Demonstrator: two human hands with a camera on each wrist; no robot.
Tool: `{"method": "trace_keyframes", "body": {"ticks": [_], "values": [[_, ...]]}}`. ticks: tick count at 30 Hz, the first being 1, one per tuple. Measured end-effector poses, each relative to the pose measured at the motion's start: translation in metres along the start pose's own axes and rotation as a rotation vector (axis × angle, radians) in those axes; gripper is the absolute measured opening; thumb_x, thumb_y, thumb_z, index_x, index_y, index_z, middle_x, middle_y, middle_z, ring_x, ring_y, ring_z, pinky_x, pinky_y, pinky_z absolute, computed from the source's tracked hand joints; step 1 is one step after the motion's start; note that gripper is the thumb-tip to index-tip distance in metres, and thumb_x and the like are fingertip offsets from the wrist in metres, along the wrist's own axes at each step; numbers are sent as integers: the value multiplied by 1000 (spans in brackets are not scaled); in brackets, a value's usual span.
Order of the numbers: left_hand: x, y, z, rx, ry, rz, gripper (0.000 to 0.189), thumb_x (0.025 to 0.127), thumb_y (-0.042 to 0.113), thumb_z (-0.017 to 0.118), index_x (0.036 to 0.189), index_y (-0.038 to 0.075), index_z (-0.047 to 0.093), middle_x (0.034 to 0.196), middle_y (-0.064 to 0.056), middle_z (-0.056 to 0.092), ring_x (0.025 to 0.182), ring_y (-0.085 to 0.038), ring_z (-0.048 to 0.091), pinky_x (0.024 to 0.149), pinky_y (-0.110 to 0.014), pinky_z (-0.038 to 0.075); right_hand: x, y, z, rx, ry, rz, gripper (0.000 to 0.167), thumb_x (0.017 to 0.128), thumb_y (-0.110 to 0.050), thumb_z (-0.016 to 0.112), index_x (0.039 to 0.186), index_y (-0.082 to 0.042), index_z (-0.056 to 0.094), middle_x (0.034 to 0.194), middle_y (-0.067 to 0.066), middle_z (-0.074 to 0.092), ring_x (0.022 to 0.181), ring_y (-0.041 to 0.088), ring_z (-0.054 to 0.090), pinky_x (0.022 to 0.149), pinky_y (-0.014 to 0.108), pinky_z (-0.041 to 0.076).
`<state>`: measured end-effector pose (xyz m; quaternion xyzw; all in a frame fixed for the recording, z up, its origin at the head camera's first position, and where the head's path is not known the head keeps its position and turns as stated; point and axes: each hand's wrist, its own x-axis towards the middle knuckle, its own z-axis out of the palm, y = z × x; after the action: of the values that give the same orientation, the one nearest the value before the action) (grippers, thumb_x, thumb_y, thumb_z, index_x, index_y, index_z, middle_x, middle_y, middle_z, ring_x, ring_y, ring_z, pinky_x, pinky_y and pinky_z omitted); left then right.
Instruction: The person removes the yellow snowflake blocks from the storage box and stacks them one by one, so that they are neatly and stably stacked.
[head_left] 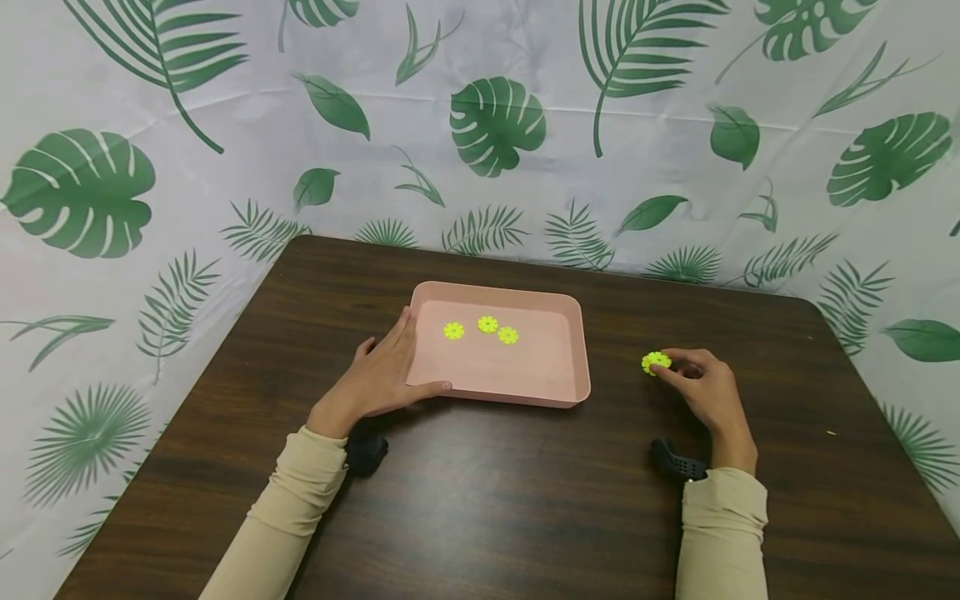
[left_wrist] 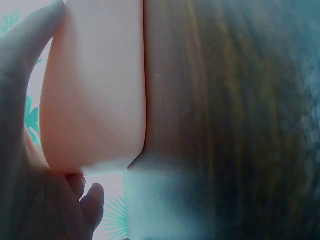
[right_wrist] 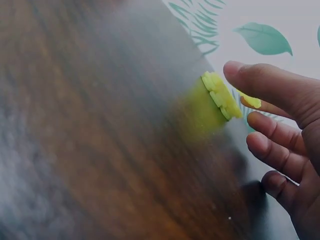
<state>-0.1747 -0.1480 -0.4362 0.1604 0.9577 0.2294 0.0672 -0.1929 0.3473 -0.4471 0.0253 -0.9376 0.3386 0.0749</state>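
A shallow pink tray point(head_left: 517, 392) sits on the table with three yellow notched discs in it, one of them this disc point(head_left: 453, 331). My left hand point(head_left: 382, 367) rests against the tray's near left corner, its straight fingers along the left side and the thumb along the front rim. In the left wrist view the tray wall point(left_wrist: 97, 95) is close to the palm. Right of the tray, my right hand point(head_left: 708, 387) pinches a yellow notched disc point(right_wrist: 251, 101) between thumb and index finger. Beside it, a small stack of similar discs point(right_wrist: 220, 96) rests on the table.
The dark wooden table point(head_left: 510, 500) has its back edge against a white curtain point(head_left: 405, 175) printed with green leaves. A tiny pale scrap point(head_left: 831, 432) lies to the right of the right hand. Each wrist wears a black strap point(head_left: 678, 462).
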Motion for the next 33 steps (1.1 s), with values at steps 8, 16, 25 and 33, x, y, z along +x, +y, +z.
{"method": "trace_keyframes", "body": {"ticks": [8, 16, 25, 33], "values": [[-1, 2, -2, -2, 1, 1, 121, 87, 75, 58, 165, 3, 2, 173, -13, -4, 159, -27, 9, 113, -75, 20, 0, 1, -1, -8, -32, 1, 46, 97, -32, 75, 126, 4, 70, 114, 23, 60, 88, 27, 52, 66, 25, 42], [0, 1, -2, -4, 3, -1, 121, 87, 75, 58, 166, 3, 2, 173, -13, -3, 159, -28, 9, 113, -75, 20, 0, 1, -1, -25, -47, 21, 49, 97, -34, 75, 128, 4, 69, 116, 23, 60, 91, 28, 52, 69, 28, 42], [-1, 1, -2, 1, 7, -1, 120, 87, 76, 57, 165, 2, 3, 173, -14, -3, 159, -28, 10, 113, -74, 20, 1, -1, 0, -34, -63, 13, 51, 97, -36, 74, 131, 3, 68, 120, 25, 60, 91, 28, 53, 70, 32, 43], [0, 0, -1, 6, -3, 2, 120, 88, 75, 57, 165, 1, 2, 173, -14, -4, 159, -28, 11, 113, -74, 21, 3, -10, 2, -6, 7, -24, 56, 97, -33, 75, 138, 3, 63, 117, 22, 61, 84, 18, 51, 69, 23, 41]]}}
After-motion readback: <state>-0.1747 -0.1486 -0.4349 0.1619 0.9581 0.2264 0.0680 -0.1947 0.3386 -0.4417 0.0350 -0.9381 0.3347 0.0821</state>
